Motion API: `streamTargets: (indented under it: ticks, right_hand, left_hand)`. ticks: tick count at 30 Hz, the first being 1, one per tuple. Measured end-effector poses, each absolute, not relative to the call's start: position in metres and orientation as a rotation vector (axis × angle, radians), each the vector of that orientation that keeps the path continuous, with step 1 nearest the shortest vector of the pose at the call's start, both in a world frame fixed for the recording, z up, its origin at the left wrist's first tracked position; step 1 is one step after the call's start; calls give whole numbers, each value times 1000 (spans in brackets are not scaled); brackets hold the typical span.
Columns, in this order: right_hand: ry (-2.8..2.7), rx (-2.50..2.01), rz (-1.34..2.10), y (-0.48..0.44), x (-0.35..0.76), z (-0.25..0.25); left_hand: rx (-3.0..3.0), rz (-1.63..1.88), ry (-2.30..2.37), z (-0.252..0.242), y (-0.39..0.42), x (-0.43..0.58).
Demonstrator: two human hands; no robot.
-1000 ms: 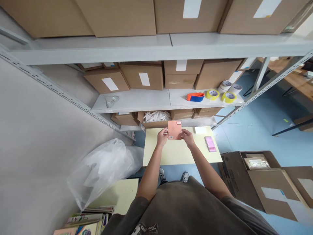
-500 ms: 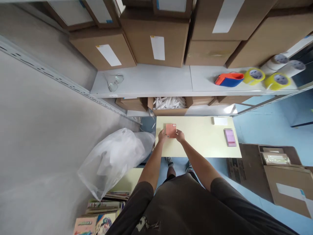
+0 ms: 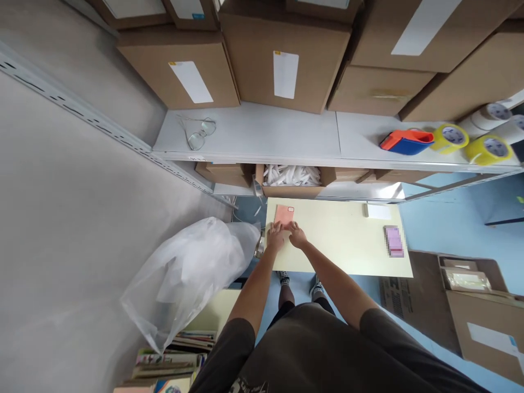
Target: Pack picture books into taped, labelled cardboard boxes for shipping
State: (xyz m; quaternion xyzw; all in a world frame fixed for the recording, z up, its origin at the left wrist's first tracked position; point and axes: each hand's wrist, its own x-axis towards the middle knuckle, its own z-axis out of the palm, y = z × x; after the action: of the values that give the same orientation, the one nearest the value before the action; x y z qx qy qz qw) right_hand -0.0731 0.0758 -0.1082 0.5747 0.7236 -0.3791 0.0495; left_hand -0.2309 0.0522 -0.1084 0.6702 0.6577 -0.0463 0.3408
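Two hands (image 3: 275, 238) (image 3: 298, 236) touch the pink item (image 3: 283, 214) palm-down, left fingers apart, right grip unclear.

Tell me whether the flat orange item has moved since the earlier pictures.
Yes: the flat orange item has moved left, now closer to the left edge of the pale yellow table.

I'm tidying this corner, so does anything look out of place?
Mildly, yes: eyeglasses lie on the shelf near a cardboard box, an odd spot for eyewear. A small white piece appears to lie on the floor left of the table, perhaps dropped. The visible part of the salmon-coloured item looks undamaged.
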Motion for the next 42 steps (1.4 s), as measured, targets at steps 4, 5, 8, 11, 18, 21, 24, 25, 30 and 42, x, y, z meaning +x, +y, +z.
streamTargets:
  ticks: [4,5,8,11,18,21,24,25,30,42]
  right_hand:
    - [2176,1662,-1101,117,-111,-110]
    - [2168,1651,-1089,124,-118,-111]
    - [2135,1649,-1059,132,-129,-114]
    - [2115,1655,-1056,129,-128,-115]
    - [2053,1677,-1079,125,-118,-98]
    - [2144,1739,-1191,123,-106,-79]
    - [2297,1917,-1290,121,-89,-51]
    - [2329,2009,-1316,120,-83,-40]
    - [2340,2403,-1628,114,-46,20]
    - [2262,3028,-1641,69,132,104]
  left_hand:
    - [1623,-22,1788,-112,82,-263]
    - [1586,-3,1792,-113,87,-269]
    - [1501,57,1785,-113,95,-276]
    - [1470,86,1763,-111,97,-275]
    - [1475,50,1757,-95,97,-264]
    - [1503,109,1821,-81,92,-261]
    - [1557,293,1837,-56,87,-259]
    - [1560,368,1839,-46,85,-258]
    - [1501,743,1835,11,84,-245]
    - [1498,965,1432,97,116,-117]
